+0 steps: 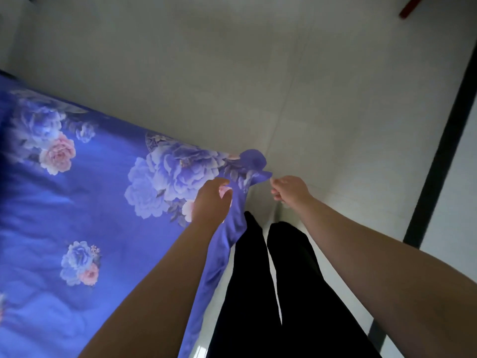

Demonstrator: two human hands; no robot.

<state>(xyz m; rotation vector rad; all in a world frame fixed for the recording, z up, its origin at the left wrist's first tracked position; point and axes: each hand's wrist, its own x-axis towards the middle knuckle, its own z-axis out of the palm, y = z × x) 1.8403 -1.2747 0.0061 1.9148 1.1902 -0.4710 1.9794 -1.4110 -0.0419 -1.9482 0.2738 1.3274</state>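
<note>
A blue bedsheet [85, 208] printed with large purple and pink flowers covers the bed on the left. Its near corner [254, 161] is bunched up and drawn out to a point towards the right. My left hand [210, 202] lies on the sheet just behind that corner, thumb and fingers curled round a fold of the fabric at the bed's edge. My right hand [289, 189] hovers beside the bed with its fingers curled, and its thumb and forefinger pinch the pointed tip of the corner.
Pale tiled floor [258, 73] spreads beyond the bed. My legs in black trousers [258, 293] stand close against the bed's edge. A dark strip [438, 156] runs along the floor on the right, and a red object [410, 7] shows at the top right.
</note>
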